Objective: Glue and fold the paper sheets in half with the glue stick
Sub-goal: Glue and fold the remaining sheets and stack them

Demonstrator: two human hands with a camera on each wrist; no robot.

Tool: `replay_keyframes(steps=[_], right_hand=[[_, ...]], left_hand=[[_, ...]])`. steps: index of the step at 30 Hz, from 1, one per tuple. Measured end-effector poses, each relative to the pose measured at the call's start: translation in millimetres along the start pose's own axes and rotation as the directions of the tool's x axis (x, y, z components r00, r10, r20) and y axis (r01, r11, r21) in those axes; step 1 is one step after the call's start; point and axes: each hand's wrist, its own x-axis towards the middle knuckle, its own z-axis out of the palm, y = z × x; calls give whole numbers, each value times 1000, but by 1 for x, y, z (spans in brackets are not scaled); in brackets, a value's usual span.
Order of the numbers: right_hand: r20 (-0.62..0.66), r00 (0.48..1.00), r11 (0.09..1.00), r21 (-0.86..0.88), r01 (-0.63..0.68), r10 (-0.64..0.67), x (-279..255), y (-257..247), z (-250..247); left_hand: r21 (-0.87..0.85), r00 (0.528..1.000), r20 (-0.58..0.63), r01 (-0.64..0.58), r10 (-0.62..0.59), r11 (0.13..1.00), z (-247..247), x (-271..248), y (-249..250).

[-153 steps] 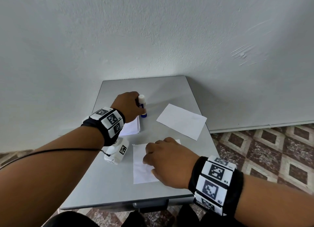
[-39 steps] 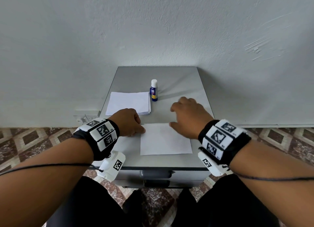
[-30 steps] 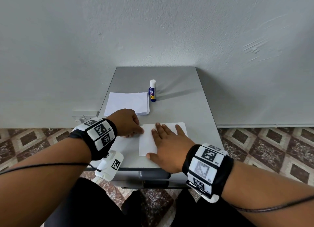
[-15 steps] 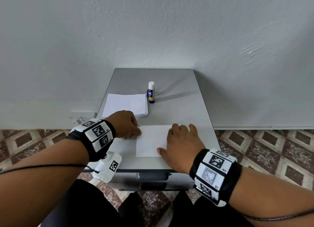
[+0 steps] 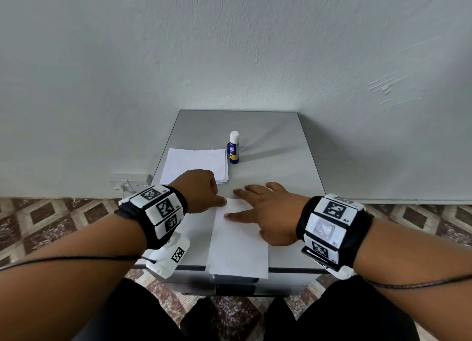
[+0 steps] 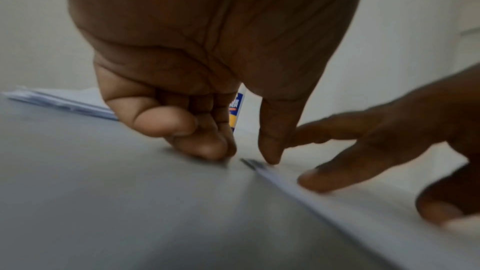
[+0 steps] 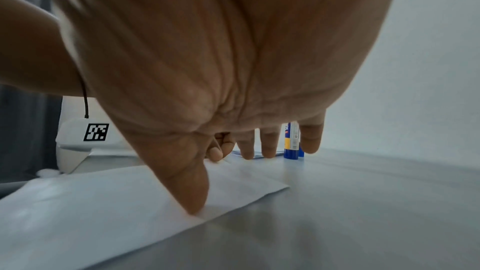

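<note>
The grey, smooth metal-looking surface carries everything, and every place below is taken from it. Toward its front edge lies the folded white paper sheet, its near end hanging just over that edge. It looks thin, light and limp, likely to slide on so smooth a top and to crease wherever it is pressed, so it wants pinning flat with spread pads and lifting by a corner or free edge.

At the back left of the surface sits a low stack of white paper sheets. The right hand lies flat on the folded sheet, fingers straight and splayed, holding nothing, the thumb tip pressing near the right edge. The left hand has its fingers curled under, gripping nothing; its thumb tip seems to press the sheet's far left corner, though that wrist view is blurred.

Just beside the stack, further toward the surface's middle, stands the small blue-and-white capped glue stick, upright and untouched. No container is in view; the capped stick hides its glue.
</note>
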Motion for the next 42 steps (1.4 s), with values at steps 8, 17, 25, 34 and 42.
replay_keyframes(steps=[8,17,25,34,42], right_hand=[[-113,993,996,91,-21,31,-1,-14,12],[27,955,953,66,-296,294,-22,-10,15],[-272,952,990,29,-136,139,-9,-48,16],[-72,994,997,-2,82,-82,-6,1,-1],[-124,988,992,97,-81,93,6,-20,11]], left_hand=[[67,1000,5,-16,15,998,6,9,-2],[39,999,32,2,-3,999,6,7,-1],[40,998,53,20,-22,999,-6,-3,-2],[61,997,61,33,-37,998,-9,-6,-5],[120,999,54,-7,1,993,-4,-2,-5]])
